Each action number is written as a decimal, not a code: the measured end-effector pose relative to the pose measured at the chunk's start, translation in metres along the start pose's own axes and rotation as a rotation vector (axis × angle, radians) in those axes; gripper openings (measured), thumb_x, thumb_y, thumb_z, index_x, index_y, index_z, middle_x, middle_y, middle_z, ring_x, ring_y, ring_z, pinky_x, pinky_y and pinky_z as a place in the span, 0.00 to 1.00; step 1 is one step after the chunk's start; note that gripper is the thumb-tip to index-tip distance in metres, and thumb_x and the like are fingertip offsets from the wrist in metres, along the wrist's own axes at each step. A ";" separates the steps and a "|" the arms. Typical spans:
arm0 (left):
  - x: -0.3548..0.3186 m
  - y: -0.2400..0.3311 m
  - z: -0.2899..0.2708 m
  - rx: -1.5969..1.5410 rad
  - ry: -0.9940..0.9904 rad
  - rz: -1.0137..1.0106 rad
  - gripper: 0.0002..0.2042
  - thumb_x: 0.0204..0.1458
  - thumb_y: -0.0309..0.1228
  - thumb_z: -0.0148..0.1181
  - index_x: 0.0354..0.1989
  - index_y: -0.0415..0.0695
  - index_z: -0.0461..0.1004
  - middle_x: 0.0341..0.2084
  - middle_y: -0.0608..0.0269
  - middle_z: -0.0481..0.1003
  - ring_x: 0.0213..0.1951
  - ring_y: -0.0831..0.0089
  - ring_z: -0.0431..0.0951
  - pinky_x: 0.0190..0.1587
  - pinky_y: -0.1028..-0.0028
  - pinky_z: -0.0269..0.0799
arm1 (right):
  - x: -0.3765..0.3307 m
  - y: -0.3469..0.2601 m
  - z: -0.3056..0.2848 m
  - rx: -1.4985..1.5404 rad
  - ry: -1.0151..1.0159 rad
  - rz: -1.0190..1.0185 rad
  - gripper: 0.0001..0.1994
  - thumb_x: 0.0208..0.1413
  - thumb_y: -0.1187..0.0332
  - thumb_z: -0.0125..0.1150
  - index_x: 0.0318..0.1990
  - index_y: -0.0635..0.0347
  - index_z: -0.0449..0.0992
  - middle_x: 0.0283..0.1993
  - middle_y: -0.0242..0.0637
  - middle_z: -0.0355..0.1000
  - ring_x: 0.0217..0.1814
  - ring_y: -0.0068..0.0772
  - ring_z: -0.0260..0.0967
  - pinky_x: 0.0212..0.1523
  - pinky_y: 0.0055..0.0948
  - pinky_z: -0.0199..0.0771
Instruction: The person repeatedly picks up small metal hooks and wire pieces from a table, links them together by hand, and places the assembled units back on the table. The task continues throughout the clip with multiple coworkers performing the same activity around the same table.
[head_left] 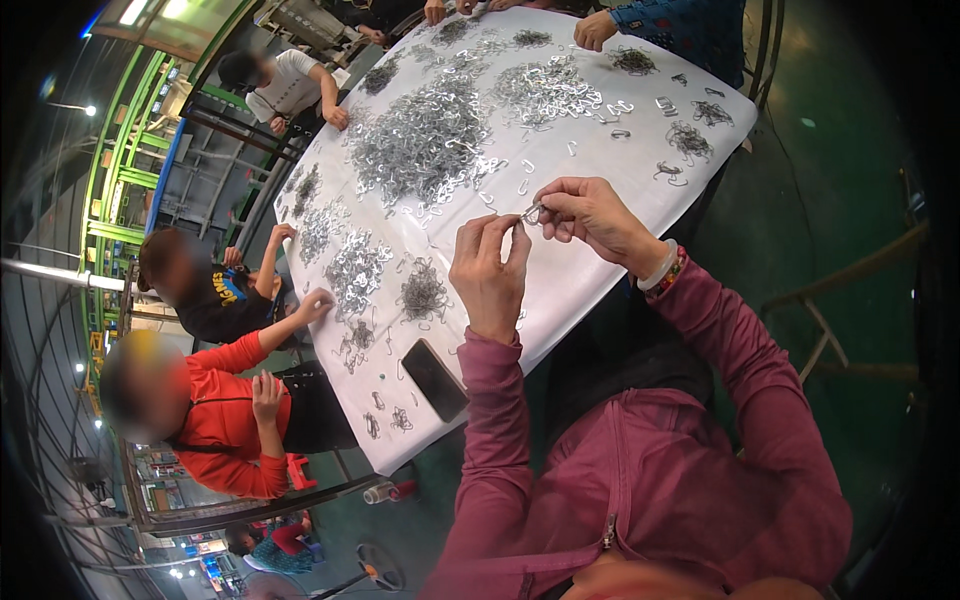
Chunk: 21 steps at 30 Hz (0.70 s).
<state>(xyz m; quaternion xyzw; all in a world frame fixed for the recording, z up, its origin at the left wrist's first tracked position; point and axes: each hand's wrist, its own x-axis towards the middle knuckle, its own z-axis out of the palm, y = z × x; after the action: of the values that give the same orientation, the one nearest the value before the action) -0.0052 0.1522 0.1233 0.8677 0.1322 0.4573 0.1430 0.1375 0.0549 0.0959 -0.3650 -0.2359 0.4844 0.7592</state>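
Looking down over our own dark-pink zipped jacket (640,470), we saw both hands raised above the white-covered round table (590,270); the left hand (488,275) had its fingertips pinched together near the top, the right hand (592,215) had thumb and forefinger closed on a small bent silver metal clip (531,212) — the clip sat between the two hands, held just above the cloth, and whether the left fingertips actually touched it we could not tell. A pale bangle and beaded bracelet (664,270) circled the right wrist; a flat black phone (434,379) lay on the table just beside the left forearm; a small tangled grey pile of clips (423,294) rested near the left hand, and a large heap of shiny silver clips (425,140) spread across the middle of the table. At the left edge a person in a red long-sleeved top (225,425) reached a hand to the cloth — other people sat further round.
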 end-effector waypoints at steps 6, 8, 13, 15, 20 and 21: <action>0.003 0.009 -0.011 0.087 -0.033 0.131 0.08 0.40 0.19 0.65 0.30 0.42 0.75 0.27 0.61 0.71 0.31 0.65 0.74 0.31 0.69 0.71 | -0.005 -0.015 -0.001 -0.025 -0.108 0.085 0.10 0.58 0.74 0.56 0.43 0.74 0.72 0.33 0.43 0.73 0.31 0.31 0.74 0.28 0.21 0.71; 0.002 0.012 -0.014 0.089 -0.057 0.139 0.09 0.38 0.18 0.65 0.27 0.41 0.72 0.26 0.61 0.69 0.30 0.63 0.73 0.31 0.67 0.70 | -0.008 -0.017 -0.001 -0.034 -0.102 0.130 0.10 0.57 0.75 0.58 0.43 0.74 0.72 0.34 0.45 0.74 0.32 0.32 0.75 0.27 0.20 0.71; -0.001 0.017 -0.013 0.102 -0.043 0.209 0.10 0.36 0.18 0.63 0.27 0.41 0.69 0.25 0.58 0.66 0.29 0.61 0.70 0.28 0.66 0.68 | -0.013 -0.016 0.003 0.025 -0.086 0.077 0.06 0.56 0.77 0.58 0.39 0.72 0.72 0.31 0.44 0.74 0.29 0.32 0.75 0.25 0.21 0.72; -0.002 0.016 -0.016 0.106 -0.047 0.274 0.10 0.37 0.18 0.63 0.28 0.40 0.69 0.26 0.58 0.66 0.29 0.61 0.69 0.28 0.66 0.68 | -0.011 -0.020 0.002 0.042 -0.104 0.086 0.05 0.57 0.77 0.57 0.38 0.71 0.72 0.30 0.44 0.73 0.27 0.32 0.75 0.24 0.23 0.73; -0.005 -0.002 -0.041 0.188 0.082 0.326 0.12 0.32 0.15 0.60 0.26 0.43 0.69 0.24 0.61 0.66 0.27 0.62 0.68 0.30 0.67 0.67 | -0.004 -0.075 -0.027 -0.055 0.242 -0.049 0.04 0.60 0.75 0.54 0.37 0.68 0.69 0.32 0.42 0.71 0.30 0.32 0.73 0.26 0.25 0.72; -0.003 -0.010 -0.044 0.196 0.083 0.266 0.11 0.34 0.15 0.61 0.26 0.42 0.69 0.24 0.60 0.66 0.26 0.62 0.68 0.29 0.66 0.66 | -0.006 -0.083 -0.032 -0.080 0.225 -0.102 0.03 0.60 0.76 0.53 0.37 0.67 0.68 0.31 0.41 0.70 0.30 0.32 0.72 0.25 0.26 0.71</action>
<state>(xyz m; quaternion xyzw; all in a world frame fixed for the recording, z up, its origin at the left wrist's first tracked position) -0.0440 0.1654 0.1412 0.8677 0.0658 0.4927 -0.0098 0.2043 0.0175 0.1412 -0.4344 -0.1866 0.3916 0.7894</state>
